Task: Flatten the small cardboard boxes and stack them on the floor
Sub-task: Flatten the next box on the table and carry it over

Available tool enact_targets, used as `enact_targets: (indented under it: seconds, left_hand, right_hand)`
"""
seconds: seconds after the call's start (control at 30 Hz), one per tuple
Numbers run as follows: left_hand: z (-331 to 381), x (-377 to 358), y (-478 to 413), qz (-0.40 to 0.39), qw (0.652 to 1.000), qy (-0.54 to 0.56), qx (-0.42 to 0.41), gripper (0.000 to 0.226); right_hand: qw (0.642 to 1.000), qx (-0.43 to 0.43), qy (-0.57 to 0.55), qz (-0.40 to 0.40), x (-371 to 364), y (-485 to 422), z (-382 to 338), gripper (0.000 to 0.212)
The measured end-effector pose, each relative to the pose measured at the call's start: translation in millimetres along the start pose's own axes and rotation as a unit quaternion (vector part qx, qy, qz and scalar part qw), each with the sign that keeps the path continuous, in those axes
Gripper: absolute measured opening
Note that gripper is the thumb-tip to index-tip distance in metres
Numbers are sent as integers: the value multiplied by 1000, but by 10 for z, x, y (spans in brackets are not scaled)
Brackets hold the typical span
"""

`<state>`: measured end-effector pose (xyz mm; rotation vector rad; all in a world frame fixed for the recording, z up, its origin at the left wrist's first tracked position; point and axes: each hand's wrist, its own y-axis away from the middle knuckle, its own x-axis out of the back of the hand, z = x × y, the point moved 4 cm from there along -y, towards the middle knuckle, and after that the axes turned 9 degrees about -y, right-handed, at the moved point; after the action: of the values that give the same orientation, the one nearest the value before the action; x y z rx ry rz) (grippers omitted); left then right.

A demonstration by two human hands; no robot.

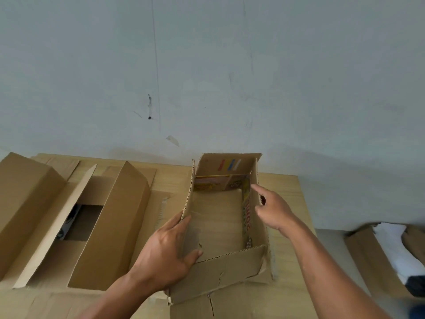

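A small open cardboard box (218,224) stands on flat cardboard sheets in the middle of the view, its flaps raised and printed colours showing on its inner walls. My left hand (165,254) grips the box's left wall, thumb inside and fingers outside. My right hand (273,208) rests against the top edge of the right wall, fingers spread and pointing at the far corner; whether it grips the wall I cannot tell.
A large open cardboard box (76,224) with upright flaps stands to the left. Flat cardboard (289,293) covers the surface under both boxes. Another box (386,256) with white material in it sits at the right. A pale wall (207,77) rises straight behind.
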<state>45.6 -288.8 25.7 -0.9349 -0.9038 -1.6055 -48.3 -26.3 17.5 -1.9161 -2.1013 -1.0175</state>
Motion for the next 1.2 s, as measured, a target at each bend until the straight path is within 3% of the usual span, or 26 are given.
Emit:
enact_targets:
  seconds: [0.2, 0.4, 0.53, 0.6, 0.67, 0.73, 0.8, 0.93, 1.07, 1.13, 1.2]
  left_hand:
    - [418, 188, 65, 25, 998, -3, -57, 82]
    - [788, 167, 140, 29, 991, 22, -129, 66]
    - [1026, 27, 152, 30, 986, 53, -154, 55]
    - [1153, -86, 167, 28, 982, 72, -169, 45]
    - [1246, -250, 179, 14, 980, 79, -181, 39]
    - [1320, -405, 198, -1, 977, 76, -200, 45]
    - [1396, -502, 236, -17, 973, 57, -225, 54]
    - [1412, -533, 266, -65, 961, 59, -264, 59]
    - [1217, -465, 75, -47, 963, 181, -196, 49]
    - [975, -562, -165, -15, 980, 175, -94, 54]
    - [687, -704, -396, -45, 972, 221, 67, 62]
  right_hand:
    - [990, 35, -103, 84, 236, 109, -95, 64]
    - [987, 31, -135, 80, 407, 254, -237, 88]
    - [972, -22, -212, 100, 380, 343, -94, 66]
    - [963, -46, -260, 53, 219, 440, -19, 46]
    - [955, -64, -289, 7, 59, 567, 43, 48]
    - [962, -56, -267, 14, -10, 637, 133, 57]
    - [974, -33, -222, 42, -2, 690, 184, 46]
    - [973, 9, -219, 72, 144, 792, 251, 44]
    - [957, 43, -282, 56, 297, 943, 305, 47]
    - [949, 56, -309, 31, 364, 1006, 317, 46]
    - [939, 68, -337, -4, 423, 1061, 320, 48]
